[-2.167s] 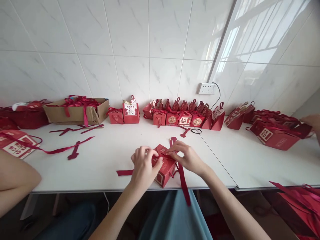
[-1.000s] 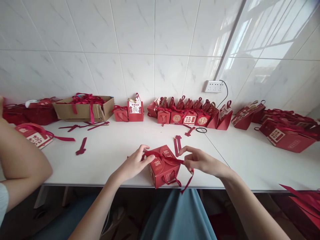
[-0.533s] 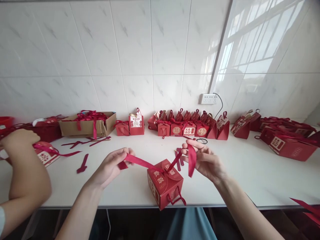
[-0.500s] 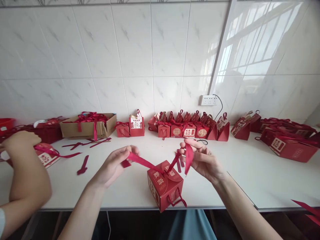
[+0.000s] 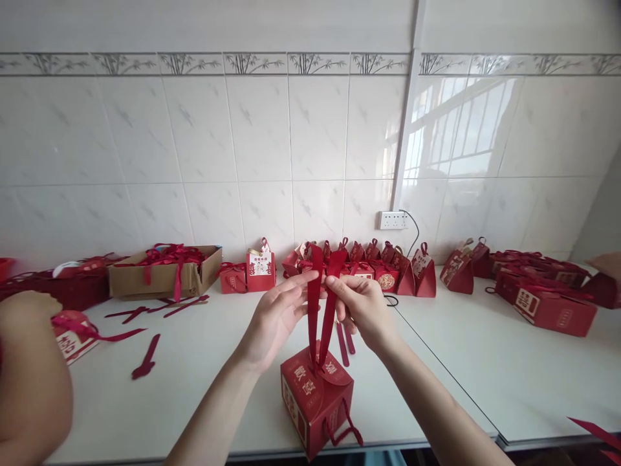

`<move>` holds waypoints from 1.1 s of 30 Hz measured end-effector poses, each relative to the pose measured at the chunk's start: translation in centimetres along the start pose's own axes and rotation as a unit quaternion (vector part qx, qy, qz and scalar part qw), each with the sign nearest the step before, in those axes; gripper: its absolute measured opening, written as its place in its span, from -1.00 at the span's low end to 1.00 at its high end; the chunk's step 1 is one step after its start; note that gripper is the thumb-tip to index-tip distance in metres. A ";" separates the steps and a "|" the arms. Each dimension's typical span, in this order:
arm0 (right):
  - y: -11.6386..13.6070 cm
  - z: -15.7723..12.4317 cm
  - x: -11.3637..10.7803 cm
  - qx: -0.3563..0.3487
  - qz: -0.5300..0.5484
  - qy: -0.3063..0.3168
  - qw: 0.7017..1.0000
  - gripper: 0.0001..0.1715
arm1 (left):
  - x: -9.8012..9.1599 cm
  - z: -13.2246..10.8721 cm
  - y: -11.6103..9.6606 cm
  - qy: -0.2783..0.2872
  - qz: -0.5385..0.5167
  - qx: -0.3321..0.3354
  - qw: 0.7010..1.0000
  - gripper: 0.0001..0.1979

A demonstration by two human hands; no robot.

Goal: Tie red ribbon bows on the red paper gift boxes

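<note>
A red gift box (image 5: pixel 315 401) with gold characters sits near the table's front edge, tilted corner towards me. Two strands of a red ribbon (image 5: pixel 326 330) rise nearly upright from the slot in its top. My right hand (image 5: pixel 361 307) pinches the right strand between thumb and fingertips. At the left strand, my left hand (image 5: pixel 276 317) has its fingers stretched out and holds it lightly by the fingertips; part of that grip is hidden behind the ribbon. A twisted cord handle (image 5: pixel 347 427) hangs from the box's right side.
Another person's arm (image 5: pixel 33 375) is at the left, near a ribboned red box (image 5: pixel 77 336). A cardboard box (image 5: pixel 165 283) of ribbons stands by the wall, beside several finished red boxes (image 5: pixel 383 272). Loose strips (image 5: pixel 146 358) lie on the white table (image 5: pixel 194 362).
My hands have come together above the box. The ribbon strands, earlier spread to both sides, now stand side by side. The view has tilted up.
</note>
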State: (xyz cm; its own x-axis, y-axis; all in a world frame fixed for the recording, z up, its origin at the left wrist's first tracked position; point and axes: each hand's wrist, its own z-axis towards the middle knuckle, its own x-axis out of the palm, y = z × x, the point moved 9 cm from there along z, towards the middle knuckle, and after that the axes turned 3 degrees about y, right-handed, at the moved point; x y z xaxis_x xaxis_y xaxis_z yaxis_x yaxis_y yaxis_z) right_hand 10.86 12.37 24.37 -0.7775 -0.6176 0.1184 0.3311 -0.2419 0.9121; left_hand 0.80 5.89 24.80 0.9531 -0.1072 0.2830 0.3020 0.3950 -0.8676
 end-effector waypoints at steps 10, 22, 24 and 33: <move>-0.1 -2.5 -4.9 -0.027 -0.001 -0.008 1.000 -0.44 | -6.0 -2.9 -1.8 -0.144 0.006 0.032 0.989 -0.80; -7.0 -8.0 -3.9 0.157 -0.390 0.131 0.898 -0.42 | -6.9 -7.1 7.4 0.007 0.452 -0.223 0.863 -0.70; -7.9 -8.6 -3.2 0.145 -0.448 0.125 0.874 -0.53 | -5.9 -7.8 7.8 0.007 0.475 -0.240 0.847 -0.70; -10.1 -8.8 -4.9 0.203 -0.351 0.077 0.911 -0.57 | -4.8 -10.5 8.7 0.044 0.400 -0.332 0.853 -0.64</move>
State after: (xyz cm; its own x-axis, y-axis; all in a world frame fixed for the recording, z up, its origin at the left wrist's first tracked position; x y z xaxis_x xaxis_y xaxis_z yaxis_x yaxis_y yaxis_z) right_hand 15.98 11.28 11.11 -0.6269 -0.5223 -0.5781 -0.4690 -0.3395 0.8153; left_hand -0.93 0.30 11.60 0.8486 -0.1256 -0.5139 -0.5289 -0.2258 -0.8181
